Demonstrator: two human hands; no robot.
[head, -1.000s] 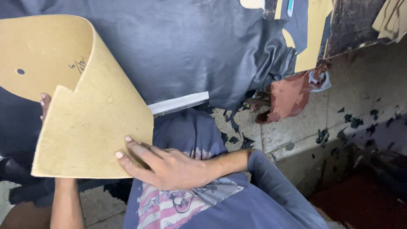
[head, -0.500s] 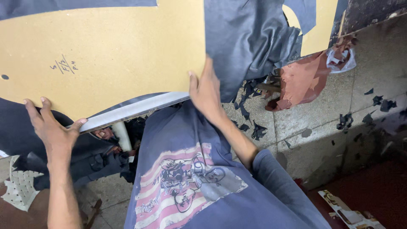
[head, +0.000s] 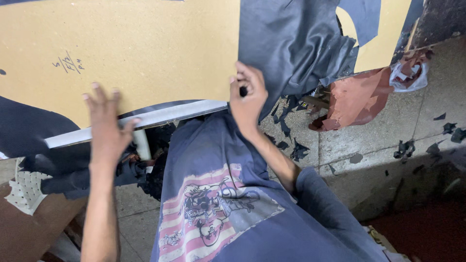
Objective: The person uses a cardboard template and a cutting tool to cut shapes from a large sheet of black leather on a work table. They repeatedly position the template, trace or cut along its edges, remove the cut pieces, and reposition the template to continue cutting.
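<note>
Head view: left hand (head: pixel 108 127) and right hand (head: pixel 247 94) flat on tan pattern board (head: pixel 145 48).

workshop | cutting table (head: pixel 145 119) | dark leather (head: pixel 291 43) | offcuts (head: pixel 296 148) on tiled floor (head: pixel 388 140)

You are looking at a large tan cardboard pattern (head: pixel 136 48) lying flat on dark leather (head: pixel 291 43), its lower edge reaching the table's white rim.
</note>
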